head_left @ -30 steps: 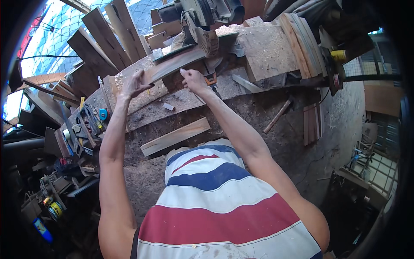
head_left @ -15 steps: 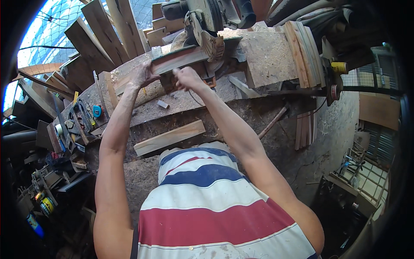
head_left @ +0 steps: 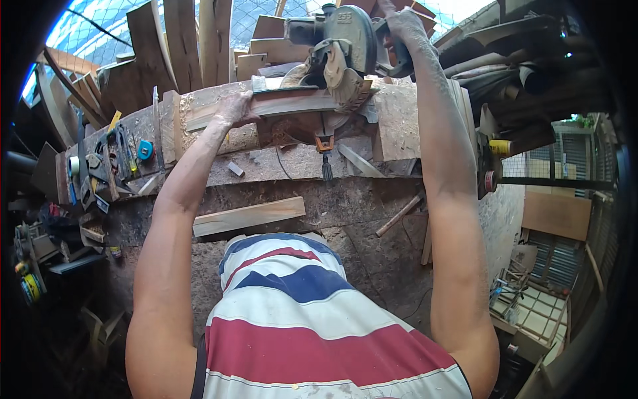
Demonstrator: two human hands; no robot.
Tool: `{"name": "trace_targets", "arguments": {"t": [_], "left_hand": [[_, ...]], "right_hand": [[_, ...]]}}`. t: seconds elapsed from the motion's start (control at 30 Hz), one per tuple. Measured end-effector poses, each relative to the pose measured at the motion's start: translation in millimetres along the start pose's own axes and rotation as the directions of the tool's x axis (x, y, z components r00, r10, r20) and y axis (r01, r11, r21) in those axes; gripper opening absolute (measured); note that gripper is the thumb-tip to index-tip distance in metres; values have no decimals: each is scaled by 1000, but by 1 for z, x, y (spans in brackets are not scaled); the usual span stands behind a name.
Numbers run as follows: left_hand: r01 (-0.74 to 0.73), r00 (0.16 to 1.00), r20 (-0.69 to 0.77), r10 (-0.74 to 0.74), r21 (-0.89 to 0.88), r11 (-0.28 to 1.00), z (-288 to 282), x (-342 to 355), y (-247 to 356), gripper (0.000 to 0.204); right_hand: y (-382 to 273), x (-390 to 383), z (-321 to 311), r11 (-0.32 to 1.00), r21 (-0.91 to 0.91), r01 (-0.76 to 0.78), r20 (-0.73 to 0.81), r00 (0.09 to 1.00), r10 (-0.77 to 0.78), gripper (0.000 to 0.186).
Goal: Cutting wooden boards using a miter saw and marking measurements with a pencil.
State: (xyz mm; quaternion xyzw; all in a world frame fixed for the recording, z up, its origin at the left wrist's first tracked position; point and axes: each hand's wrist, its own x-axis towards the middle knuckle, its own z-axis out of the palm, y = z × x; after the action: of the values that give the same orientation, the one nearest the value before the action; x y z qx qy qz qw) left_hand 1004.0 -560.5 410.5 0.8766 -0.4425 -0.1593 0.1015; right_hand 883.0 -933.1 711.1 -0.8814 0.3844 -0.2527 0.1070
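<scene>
A miter saw (head_left: 351,41) stands at the back of the workbench, its round blade housing raised over the saw table. Up at its handle, my right hand (head_left: 405,28) has its fingers wrapped round the grip. A long wooden board (head_left: 292,105) lies along the saw's fence, its right end near the blade guard (head_left: 337,73). Toward the left, my left hand (head_left: 235,108) grips the board and presses it at the fence; some of its fingers are hidden. Below the saw, an orange-topped black knob (head_left: 325,158) sticks out toward me.
A loose wooden plank (head_left: 249,217) lies nearer to me, below the bench edge. Pliers, a blue tape measure (head_left: 145,149) and other tools crowd the bench's left end. A small wood offcut (head_left: 235,169) and a longer strip (head_left: 359,160) rest in front of the saw. Boards lean behind.
My right hand has gone from beside the board up and right to the saw's handle and closed on it. My left hand stays at the board. The view has shifted somewhat.
</scene>
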Motion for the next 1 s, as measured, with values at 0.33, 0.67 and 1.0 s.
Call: {"name": "trace_targets", "arguments": {"t": [0.33,0.67,1.0], "left_hand": [[-63,995,-76,63,-5,998,10,1,-12,81],[-99,982,-162,101,20,995,14,-5,-12,71],[-72,988,-141,70,-7,997,13,-4,-9,72]], "right_hand": [[29,-72,-7,859,413,-302,351,923,156,50],[62,-152,5,760,541,-360,255,931,259,52],[53,-160,5,764,548,-339,213,940,265,47]]}}
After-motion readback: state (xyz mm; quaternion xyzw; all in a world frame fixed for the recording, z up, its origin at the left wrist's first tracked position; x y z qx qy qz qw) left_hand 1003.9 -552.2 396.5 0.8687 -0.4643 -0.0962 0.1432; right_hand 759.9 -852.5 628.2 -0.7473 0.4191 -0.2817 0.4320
